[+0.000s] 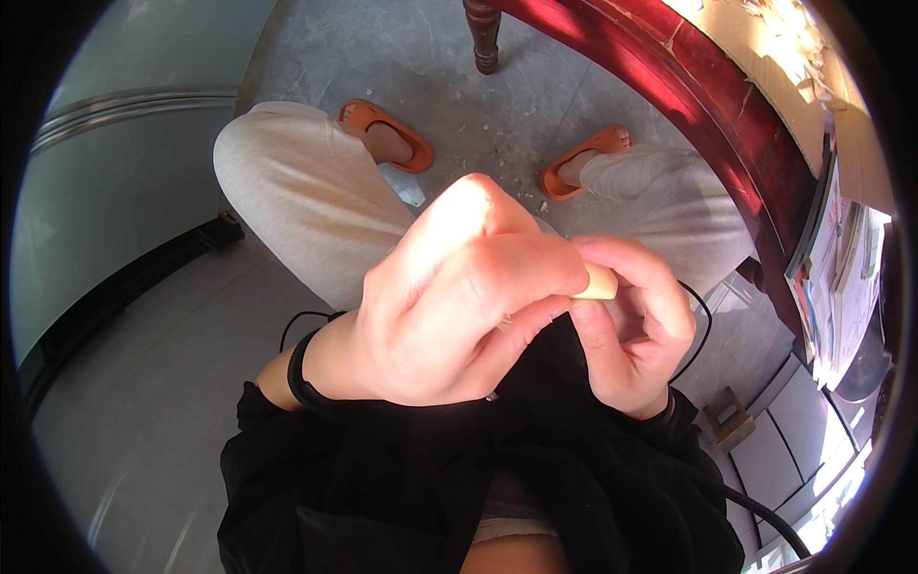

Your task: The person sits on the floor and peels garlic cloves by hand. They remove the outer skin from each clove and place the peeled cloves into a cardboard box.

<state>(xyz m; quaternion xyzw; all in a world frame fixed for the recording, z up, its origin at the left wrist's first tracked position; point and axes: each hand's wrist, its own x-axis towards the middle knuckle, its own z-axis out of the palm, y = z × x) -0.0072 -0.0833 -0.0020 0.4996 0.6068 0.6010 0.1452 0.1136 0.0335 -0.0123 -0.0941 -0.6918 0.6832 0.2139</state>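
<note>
A small, smooth, pale yellow piece (601, 283), wood by its look, is held up in front of my chest. My left hand (452, 308) is bent over it, its thumb and index finger pinching one end. From the other side, the thumb and curled fingers of my right hand (638, 323) close around the end that shows. Most of the piece is hidden by my fingers, so its full shape is unclear. Strong sunlight washes out the back of my left hand. Below both hands is my black top (401, 473).
A red table edge (717, 107) curves along the right, bearing cardboard (785, 107) with pale shavings (796, 43). Papers and booklets (843, 280) stand beside it. A turned wooden leg (483, 36) rises ahead. Crumbs dot the grey floor (459, 86). Glossy panels (122, 194) stand left.
</note>
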